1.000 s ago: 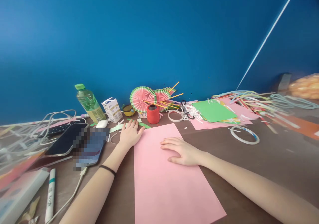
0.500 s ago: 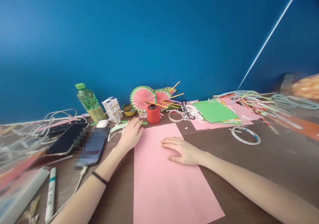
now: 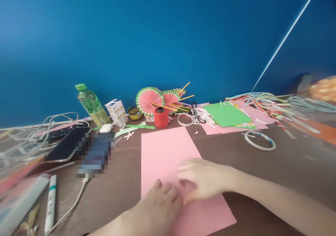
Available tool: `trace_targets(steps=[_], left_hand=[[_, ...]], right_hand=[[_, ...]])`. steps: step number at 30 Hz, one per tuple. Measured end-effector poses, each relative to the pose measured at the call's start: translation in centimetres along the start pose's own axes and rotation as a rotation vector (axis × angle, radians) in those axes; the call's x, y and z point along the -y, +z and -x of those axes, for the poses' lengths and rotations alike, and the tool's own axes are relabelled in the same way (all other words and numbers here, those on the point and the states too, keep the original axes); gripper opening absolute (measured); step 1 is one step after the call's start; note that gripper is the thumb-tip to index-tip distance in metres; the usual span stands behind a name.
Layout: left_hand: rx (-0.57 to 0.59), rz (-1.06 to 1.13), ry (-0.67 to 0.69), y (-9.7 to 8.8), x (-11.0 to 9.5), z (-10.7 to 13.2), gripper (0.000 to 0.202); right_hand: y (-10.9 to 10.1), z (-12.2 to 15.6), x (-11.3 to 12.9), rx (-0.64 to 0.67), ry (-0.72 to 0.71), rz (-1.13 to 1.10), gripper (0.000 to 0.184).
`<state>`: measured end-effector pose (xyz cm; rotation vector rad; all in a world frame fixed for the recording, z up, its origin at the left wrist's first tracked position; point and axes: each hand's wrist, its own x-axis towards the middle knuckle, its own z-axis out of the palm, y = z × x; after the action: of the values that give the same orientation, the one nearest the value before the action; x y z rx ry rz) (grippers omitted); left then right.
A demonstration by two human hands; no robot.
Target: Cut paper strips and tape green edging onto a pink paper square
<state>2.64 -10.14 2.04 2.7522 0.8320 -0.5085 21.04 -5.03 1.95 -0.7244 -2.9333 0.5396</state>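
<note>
A sheet of pink paper (image 3: 162,152) lies flat on the dark table, its long side running towards me. Over its lower left part is my left hand (image 3: 162,206), back up, with bent fingers; motion blur and the hand itself hide the fingertips. My right hand (image 3: 203,178) is over the paper just to the right, its fingers curved and its thumb apart, nothing seen between them. The two hands come close together near the sheet's middle. Beyond the far edge stands a red spool of thread (image 3: 161,117), with pink and green folded paper fans (image 3: 150,101) behind it.
At left are a green-capped bottle (image 3: 93,105), a small white box (image 3: 117,113), phones (image 3: 68,143), a marker (image 3: 50,202) and a white cable (image 3: 76,201). At right lie green paper (image 3: 227,114), a tape roll (image 3: 259,140) and paper strips (image 3: 265,101). A blue wall (image 3: 168,36) rises behind.
My left hand has come back from the paper's far left corner to its lower part. My right hand has moved slightly nearer to me, its fingers now more curved.
</note>
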Motion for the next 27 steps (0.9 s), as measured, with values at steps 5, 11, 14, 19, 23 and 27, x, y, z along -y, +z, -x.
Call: trace_targets(steps=[5,11,14,19,23,27], left_hand=[[0.033,0.013,0.009,0.8,-0.2,-0.2,0.027],[0.038,0.312,0.001,-2.2,0.3,1.6,0.013],[0.096,0.492,-0.057,-3.9,1.6,2.0,0.011],[0.1,0.798,-0.019,-5.6,4.7,2.1,0.01],[-0.086,0.896,-0.126,-5.4,8.0,1.8,0.023],[-0.465,0.806,-0.392,-3.6,11.4,0.7,0.028]], right_hand=[[1.5,1.3,2.8,0.178,-0.075,0.092,0.029],[0.2,1.8,2.9,0.259,-0.012,0.042,0.029],[-1.6,2.6,3.0,0.257,0.063,-0.021,0.024],[-4.4,3.7,1.7,0.182,0.17,-0.135,0.012],[-5.0,2.4,-2.3,0.044,0.337,-0.406,0.027],[-2.7,0.2,-6.7,-0.37,0.445,-0.5,0.03]])
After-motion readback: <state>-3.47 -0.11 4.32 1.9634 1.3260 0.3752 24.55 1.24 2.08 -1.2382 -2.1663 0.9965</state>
